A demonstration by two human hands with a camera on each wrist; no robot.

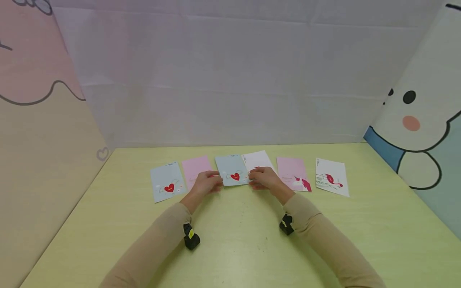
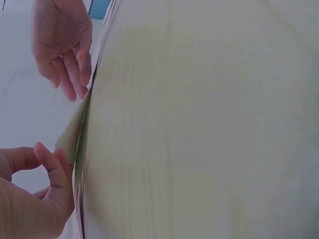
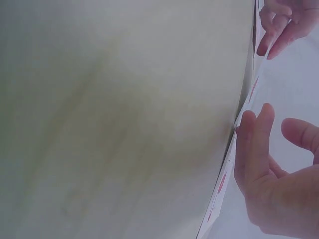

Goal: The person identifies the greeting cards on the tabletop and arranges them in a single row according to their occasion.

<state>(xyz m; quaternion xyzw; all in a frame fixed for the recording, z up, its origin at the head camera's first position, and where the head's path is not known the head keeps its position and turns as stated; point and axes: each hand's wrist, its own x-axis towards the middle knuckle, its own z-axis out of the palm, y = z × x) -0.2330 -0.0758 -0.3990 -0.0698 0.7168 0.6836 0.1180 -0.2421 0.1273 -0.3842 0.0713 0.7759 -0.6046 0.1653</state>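
The middle blue card [image 1: 232, 170] is pinched at its left edge between the thumb and fingers of the left hand [image 1: 207, 182], and it is tilted up from the table [image 1: 234, 240] on that side. The right hand [image 1: 265, 178] is held at the card's lower right edge with its fingers extended and the thumb set wide; whether the card is touched by it cannot be told. The middle blue card is placed third from the left in a row of 6 cards. To its left are laid the left pink card [image 1: 194, 165], partly hidden by the left hand, and the left blue card [image 1: 166, 176]. To its right are laid the inner white card [image 1: 257, 159], partly covered by the right hand, the right pink card [image 1: 289, 168] and the outer white card [image 1: 330, 170]. 2 black wrist devices [image 1: 192, 241] are worn over beige sleeves [image 1: 155, 244]. The table is backed by a pale sheet [image 1: 234, 80].
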